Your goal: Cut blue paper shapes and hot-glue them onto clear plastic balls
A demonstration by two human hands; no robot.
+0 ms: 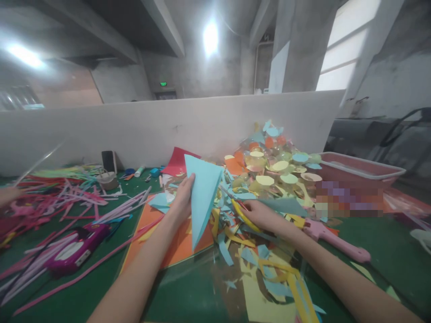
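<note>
My left hand [182, 197] is closed on a folded sheet of light blue paper [204, 193], holding it up so that its narrow point hangs down. In my right hand [257, 214] is a pair of scissors [243, 214] with yellow handles, the blades pointing towards the paper's right edge. Whether the blades touch the paper I cannot tell. Below both hands lie orange paper sheets [182, 251] and a heap of light blue and yellow paper scraps [249, 251].
A pile of cut paper discs [281, 166] rises at the back right, near a pink bin [363, 170]. A pink glue gun [336, 240] lies by my right forearm. Pink strips [77, 202] and a purple device [79, 249] are left; another person's hand [8, 197] shows there.
</note>
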